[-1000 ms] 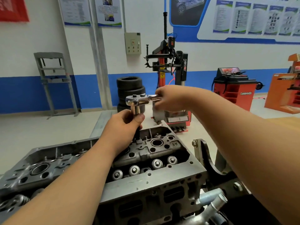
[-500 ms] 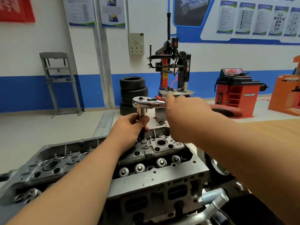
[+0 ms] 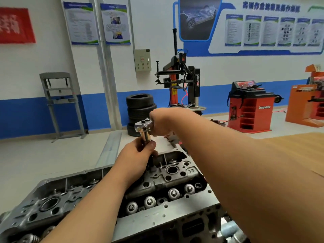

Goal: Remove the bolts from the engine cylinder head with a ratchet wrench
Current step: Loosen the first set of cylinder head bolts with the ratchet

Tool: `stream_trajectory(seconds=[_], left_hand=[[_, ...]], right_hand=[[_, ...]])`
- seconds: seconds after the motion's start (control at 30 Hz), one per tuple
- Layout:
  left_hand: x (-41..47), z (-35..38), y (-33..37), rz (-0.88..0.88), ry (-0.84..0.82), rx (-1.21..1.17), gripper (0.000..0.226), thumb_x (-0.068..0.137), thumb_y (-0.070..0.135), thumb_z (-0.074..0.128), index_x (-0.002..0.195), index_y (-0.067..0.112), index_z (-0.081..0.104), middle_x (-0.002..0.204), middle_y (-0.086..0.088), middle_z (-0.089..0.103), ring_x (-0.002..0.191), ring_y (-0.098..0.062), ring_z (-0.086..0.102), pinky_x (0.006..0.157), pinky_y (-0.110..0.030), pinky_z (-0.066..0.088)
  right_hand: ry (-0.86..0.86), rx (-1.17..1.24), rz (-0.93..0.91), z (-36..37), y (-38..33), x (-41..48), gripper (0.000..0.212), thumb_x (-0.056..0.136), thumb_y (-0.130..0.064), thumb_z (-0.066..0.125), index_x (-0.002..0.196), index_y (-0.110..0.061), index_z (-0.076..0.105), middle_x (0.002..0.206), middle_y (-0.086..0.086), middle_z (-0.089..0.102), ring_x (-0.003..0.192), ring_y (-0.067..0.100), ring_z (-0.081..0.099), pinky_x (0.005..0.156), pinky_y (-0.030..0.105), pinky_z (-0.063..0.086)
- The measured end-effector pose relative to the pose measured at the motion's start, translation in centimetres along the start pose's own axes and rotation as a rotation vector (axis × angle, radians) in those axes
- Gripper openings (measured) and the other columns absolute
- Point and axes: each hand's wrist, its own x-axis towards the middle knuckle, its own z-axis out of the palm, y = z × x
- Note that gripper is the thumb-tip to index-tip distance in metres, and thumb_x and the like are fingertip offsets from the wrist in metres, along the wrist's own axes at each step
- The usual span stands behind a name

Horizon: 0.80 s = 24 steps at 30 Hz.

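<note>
In the head view, the left hand (image 3: 138, 155) curled round the extension (image 3: 147, 136) just below the ratchet (image 3: 142, 125), holding it upright over the far end of the cylinder head (image 3: 175, 174). The right hand (image 3: 163, 122), just above and right of the left, gripped the ratchet's handle. The bolt lay hidden under the left hand, so how loose it was could not be told. The job looked mid-bolt. Open holes beside the hands might mark bolts already out, and others likely were left.
</note>
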Motion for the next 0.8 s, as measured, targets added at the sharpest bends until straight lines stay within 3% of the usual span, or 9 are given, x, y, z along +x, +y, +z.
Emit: stream_trajectory(seconds=[0.07, 0.17, 0.23, 0.33, 0.43, 0.5, 0.6, 0.7, 0.8], left_hand=[[0.0, 0.0, 0.1, 0.024, 0.005, 0.045, 0.020, 0.097, 0.031, 0.054, 0.087, 0.019, 0.066, 0.070, 0.016, 0.071, 0.054, 0.007, 0.059, 0.048, -0.004, 0.037], [-0.1, 0.0, 0.3, 0.036, -0.005, 0.072, 0.025, 0.096, 0.030, 0.055, 0.079, 0.016, 0.066, 0.067, 0.014, 0.070, 0.053, 0.006, 0.057, 0.050, -0.004, 0.038], [0.0, 0.1, 0.2, 0.030, -0.013, 0.076, 0.024, 0.096, 0.031, 0.056, 0.079, 0.018, 0.066, 0.067, 0.014, 0.070, 0.055, 0.006, 0.057, 0.051, -0.004, 0.039], [-0.1, 0.1, 0.1, 0.030, -0.019, 0.060, 0.020, 0.095, 0.034, 0.057, 0.082, 0.021, 0.065, 0.069, 0.015, 0.070, 0.059, 0.007, 0.060, 0.051, -0.003, 0.038], [-0.2, 0.1, 0.1, 0.045, -0.033, 0.062, 0.018, 0.095, 0.037, 0.057, 0.082, 0.027, 0.064, 0.069, 0.024, 0.068, 0.067, 0.011, 0.061, 0.055, -0.003, 0.040], [-0.4, 0.0, 0.2, 0.052, -0.026, 0.070, 0.016, 0.095, 0.037, 0.056, 0.080, 0.031, 0.061, 0.064, 0.032, 0.064, 0.065, 0.017, 0.057, 0.055, -0.003, 0.040], [-0.3, 0.1, 0.3, 0.048, -0.020, 0.084, 0.021, 0.095, 0.037, 0.055, 0.082, 0.025, 0.065, 0.072, 0.021, 0.070, 0.071, 0.008, 0.061, 0.065, -0.016, 0.040], [-0.3, -0.1, 0.3, 0.031, -0.003, 0.092, 0.015, 0.093, 0.037, 0.057, 0.085, 0.027, 0.064, 0.075, 0.015, 0.072, 0.079, -0.001, 0.064, 0.069, -0.022, 0.044], [-0.2, -0.3, 0.4, 0.052, 0.047, 0.070, 0.012, 0.093, 0.038, 0.057, 0.094, 0.028, 0.063, 0.088, 0.012, 0.072, 0.090, -0.006, 0.064, 0.078, -0.029, 0.049]], right_hand=[[0.024, -0.018, 0.010, 0.1, -0.1, -0.4, 0.027, 0.088, -0.022, 0.057, 0.113, -0.012, 0.053, 0.102, 0.005, 0.058, 0.083, 0.019, 0.058, 0.077, 0.036, 0.050], [0.049, -0.078, 0.072, 0.2, 0.5, -3.5, 0.046, 0.087, -0.021, 0.056, 0.128, -0.009, 0.038, 0.112, 0.008, 0.044, 0.081, 0.020, 0.050, 0.063, 0.030, 0.039], [0.095, -0.187, 0.127, 0.3, 0.7, -6.2, 0.053, 0.084, -0.015, 0.057, 0.131, -0.009, 0.032, 0.114, 0.011, 0.046, 0.082, 0.024, 0.046, 0.059, 0.032, 0.037], [0.166, -0.342, 0.176, 0.6, -0.4, -10.4, 0.053, 0.082, -0.013, 0.060, 0.128, -0.010, 0.033, 0.093, 0.008, 0.043, 0.072, 0.025, 0.043, 0.045, 0.032, 0.028], [0.214, -0.470, 0.091, 0.9, -1.9, -13.4, 0.048, 0.088, -0.024, 0.055, 0.127, -0.007, 0.033, 0.076, 0.007, 0.027, 0.056, 0.020, 0.029, 0.043, 0.029, 0.020], [0.241, -0.501, 0.044, 1.2, -2.4, -13.9, 0.048, 0.089, -0.026, 0.054, 0.127, -0.005, 0.033, 0.072, 0.006, 0.020, 0.054, 0.017, 0.023, 0.043, 0.028, 0.018], [0.277, -0.431, 0.092, 1.4, -1.8, -11.8, 0.048, 0.085, -0.024, 0.056, 0.125, -0.010, 0.034, 0.074, 0.006, 0.030, 0.054, 0.019, 0.028, 0.042, 0.029, 0.021], [0.248, -0.320, 0.093, 1.1, 0.0, -7.3, 0.048, 0.081, -0.010, 0.054, 0.125, -0.013, 0.035, 0.091, 0.007, 0.051, 0.069, 0.024, 0.048, 0.048, 0.033, 0.032], [0.149, -0.100, -0.032, 1.3, 0.7, -3.2, 0.064, 0.080, 0.003, 0.050, 0.136, -0.022, 0.032, 0.134, 0.008, 0.039, 0.106, 0.032, 0.047, 0.069, 0.035, 0.039]])
